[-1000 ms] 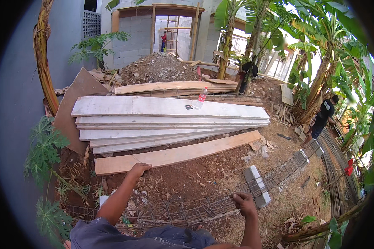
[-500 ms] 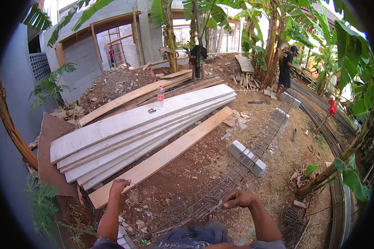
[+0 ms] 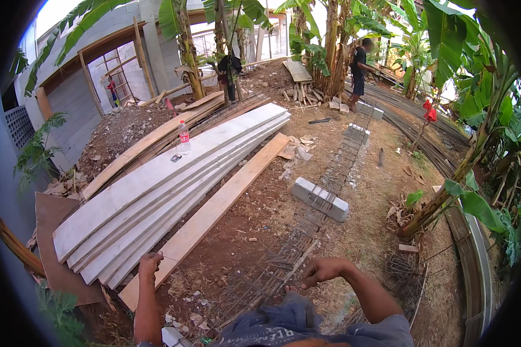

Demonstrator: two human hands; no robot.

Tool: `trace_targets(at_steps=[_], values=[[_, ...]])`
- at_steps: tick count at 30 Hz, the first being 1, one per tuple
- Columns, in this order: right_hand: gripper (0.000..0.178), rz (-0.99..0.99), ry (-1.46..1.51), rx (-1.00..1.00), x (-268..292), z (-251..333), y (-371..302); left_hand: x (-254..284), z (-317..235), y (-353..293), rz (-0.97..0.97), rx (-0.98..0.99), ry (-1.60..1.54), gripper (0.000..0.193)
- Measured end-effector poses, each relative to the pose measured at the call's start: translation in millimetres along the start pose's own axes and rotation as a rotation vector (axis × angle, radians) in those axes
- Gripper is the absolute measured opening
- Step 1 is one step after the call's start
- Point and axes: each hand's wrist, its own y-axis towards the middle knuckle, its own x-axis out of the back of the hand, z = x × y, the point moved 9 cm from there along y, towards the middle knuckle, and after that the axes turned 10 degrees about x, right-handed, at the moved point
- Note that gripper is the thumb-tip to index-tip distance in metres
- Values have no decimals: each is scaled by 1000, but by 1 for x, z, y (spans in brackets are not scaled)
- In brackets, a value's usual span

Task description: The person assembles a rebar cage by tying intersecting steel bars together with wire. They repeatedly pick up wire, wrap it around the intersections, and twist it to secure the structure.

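My left hand [image 3: 150, 264] is closed, pinching a thin piece of wire [image 3: 170, 259] above the near end of a bare wooden plank [image 3: 214, 211]. My right hand [image 3: 322, 270] is held lower right of the middle with its fingers curled together and pointing down. Whatever it may hold is too small to make out. Below and between my hands lies a long rebar cage [image 3: 283, 254] of thin rods and stirrups on the ground, running away to the far right. My bare toes show beside it.
White-faced boards [image 3: 156, 179] are stacked at left, with a plastic bottle [image 3: 184, 139] on top. Concrete blocks [image 3: 320, 198] sit across the rebar cage. Another person [image 3: 359, 72] stands at the back near long rods [image 3: 428, 133]. A banana stem [image 3: 440, 202] leans at right.
The view has turned to the right, so the scene sits further left. My right hand has dropped slightly toward the rebar cage; my left hand still pinches the wire.
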Motion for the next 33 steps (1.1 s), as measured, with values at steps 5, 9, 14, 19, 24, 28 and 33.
trace_targets(at_steps=[5, 9, 14, 19, 24, 28, 33], values=[[31, -600, -663, -376, 51, -58, -42, -50, -4, -10, 304, 46, -246, 29], [25, -804, 356, -54, 82, -40, -59, -40, 12, -9, 221, 94, -122, 30], [24, -33, -149, -147, 10, 7, -31, -8, 3, 4, 65, 129, -117, 26], [23, -635, -668, -515, 51, -73, -63, -53, 10, -15, 326, 286, -351, 19], [15, -1109, -166, 51, 101, -45, -83, -51, 15, -46, 213, 172, -170, 20], [17, -296, 305, 103, 43, -7, -44, -10, 23, -33, -18, 142, -246, 23], [20, -74, -405, -308, -20, -95, -46, -17, 10, -32, 91, 169, -401, 21]])
